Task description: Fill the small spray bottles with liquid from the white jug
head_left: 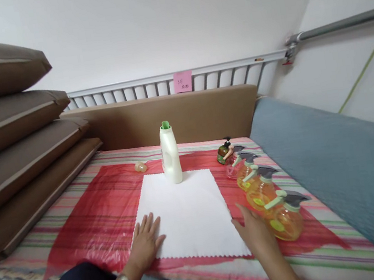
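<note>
My left hand lies on the left edge of a white cloth with zigzag edges, its fingers spread. At the cloth's right edge is my right hand, thumb and fingers apart, with nothing visible in it. A white detergent bottle with a green spout stands upright on the far edge of the cloth, beyond both hands. To the right of my right hand is a row of pump bottles: a yellow-orange one nearest, more yellow-orange ones, a pink one and a dark green one farthest.
Under the cloth lies a red plastic sheet on a striped cover. A small clear cap sits at the back left. Brown cushions are stacked on the left. A blue-grey padded surface borders the right side.
</note>
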{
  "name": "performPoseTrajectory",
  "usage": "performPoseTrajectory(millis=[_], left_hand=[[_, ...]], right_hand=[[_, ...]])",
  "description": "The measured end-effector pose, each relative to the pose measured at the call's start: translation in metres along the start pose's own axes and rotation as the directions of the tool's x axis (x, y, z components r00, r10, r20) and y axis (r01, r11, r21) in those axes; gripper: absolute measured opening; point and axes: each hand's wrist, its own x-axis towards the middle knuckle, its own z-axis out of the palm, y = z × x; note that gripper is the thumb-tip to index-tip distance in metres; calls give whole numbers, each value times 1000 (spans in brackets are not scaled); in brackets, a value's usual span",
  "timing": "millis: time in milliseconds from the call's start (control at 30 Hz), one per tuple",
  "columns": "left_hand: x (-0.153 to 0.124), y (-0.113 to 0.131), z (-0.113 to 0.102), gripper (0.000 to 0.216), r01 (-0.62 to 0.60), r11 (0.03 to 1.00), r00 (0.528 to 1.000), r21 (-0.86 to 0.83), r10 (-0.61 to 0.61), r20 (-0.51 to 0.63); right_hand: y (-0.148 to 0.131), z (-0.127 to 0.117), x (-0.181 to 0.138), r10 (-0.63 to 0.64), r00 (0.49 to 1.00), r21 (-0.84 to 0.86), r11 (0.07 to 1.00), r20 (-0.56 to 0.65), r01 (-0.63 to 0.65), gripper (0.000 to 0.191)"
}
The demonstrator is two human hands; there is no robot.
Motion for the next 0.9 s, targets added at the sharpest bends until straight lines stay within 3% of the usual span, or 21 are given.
performPoseTrajectory(millis=[67, 133, 233, 467, 900], left_hand=[[0, 7, -6, 54, 3, 1000, 999, 0, -3, -51], [-2, 16, -12, 57, -21, 1000, 994, -5, 20, -104], [-6, 25, -13, 56, -58, 998, 993, -18, 56, -108], [-17, 15, 2, 54, -77, 997, 996, -11, 76, -49], [-16, 8, 16, 52, -81, 997, 994, 14, 81, -77]], right_hand=[[-15, 7, -7, -165, 981, 15, 986, -103, 168, 48], [-32, 20, -13, -345, 924, 24, 935, -164, 353, 47], [-54, 45, -20, -488, 864, 14, 869, -125, 494, 52], [-56, 84, -21, -464, 883, -79, 880, 69, 468, 55], [-49, 92, -22, -447, 892, -56, 891, 70, 450, 59]])
